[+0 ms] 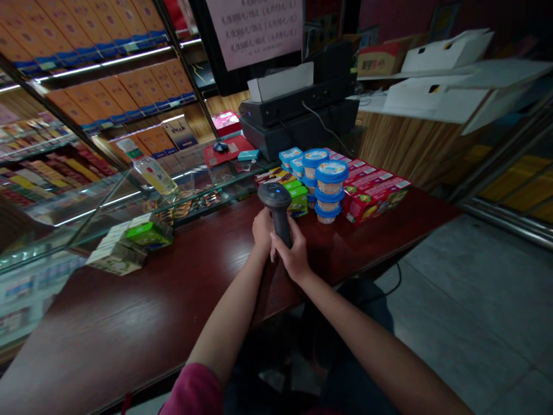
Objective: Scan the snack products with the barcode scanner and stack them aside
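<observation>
My right hand (295, 253) is wrapped round the handle of a dark grey barcode scanner (276, 199), its head up and a small blue light showing on top. Close against the scanner's left side is my left hand (261, 228); its fingers are mostly hidden behind the scanner, so what they hold, if anything, does not show. Just beyond the hands lie green boxes (299, 199). Beside these, tubs with blue lids (331, 171) stand stacked, and red multipacks (375, 193) sit to their right on the dark red wooden counter (207, 276).
Left on the counter are white-green cartons (118, 251) and a green pack (149, 232). A clear bottle (154, 174) stands on the glass case. Behind are a computer mouse (220, 147) on a red mat, black till equipment (298, 121) and shelves of orange boxes (121, 95).
</observation>
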### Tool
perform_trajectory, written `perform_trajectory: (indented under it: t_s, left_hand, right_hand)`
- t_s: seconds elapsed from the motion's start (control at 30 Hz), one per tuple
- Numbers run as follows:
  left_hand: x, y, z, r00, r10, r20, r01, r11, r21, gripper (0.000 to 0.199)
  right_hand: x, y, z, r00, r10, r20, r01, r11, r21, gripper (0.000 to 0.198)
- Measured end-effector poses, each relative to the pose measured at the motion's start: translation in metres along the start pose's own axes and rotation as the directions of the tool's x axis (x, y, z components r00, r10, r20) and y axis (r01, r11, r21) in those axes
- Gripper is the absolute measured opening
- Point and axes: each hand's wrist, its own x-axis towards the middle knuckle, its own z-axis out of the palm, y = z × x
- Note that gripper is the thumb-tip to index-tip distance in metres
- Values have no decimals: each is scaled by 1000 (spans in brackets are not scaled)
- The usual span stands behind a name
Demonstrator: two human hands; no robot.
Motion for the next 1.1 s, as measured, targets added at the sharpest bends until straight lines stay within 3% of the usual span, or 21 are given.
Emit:
perform_trajectory:
  t_s: [0.13,0.23,0.33,0.4,0.5,0.6,0.7,0.9,1.0,1.1]
  left_hand:
    - [-16,-16,-39,988,137,-65,-120,970,210,6]
    - [-34,-52,-98,960,234,-153,-150,892,426,12]
    - [-54,-95,-171,907,306,-290,-83,804,589,25]
    - [-64,-121,-216,860,312,-404,3,789,615,36]
    - [-71,-152,-260,801,254,-543,132,809,573,57]
    - [-69,-169,-274,796,201,-571,188,815,549,73]
    - [-62,-174,-272,821,160,-548,216,801,558,79]
    - [-65,-163,-264,823,79,-563,285,800,528,73]
    - [-68,-157,-263,822,116,-557,242,815,527,64]
    - [-68,-154,-264,849,139,-509,180,830,527,56]
  right_hand:
    - [1,-3,1,999,5,42,-7,999,34,50]
    - [6,-3,7,986,61,157,-74,994,80,41]
    - [17,4,23,938,155,311,-192,977,91,37]
    - [26,12,40,902,202,382,-251,965,81,39]
    - [37,25,74,861,243,446,-305,949,73,40]
    - [45,40,108,832,268,486,-352,932,90,39]
    - [50,53,128,810,276,517,-375,922,96,36]
    - [54,62,127,757,301,580,-375,927,8,27]
    - [54,59,125,730,331,598,-387,921,-37,31]
    - [54,58,126,707,331,625,-385,922,-53,34]
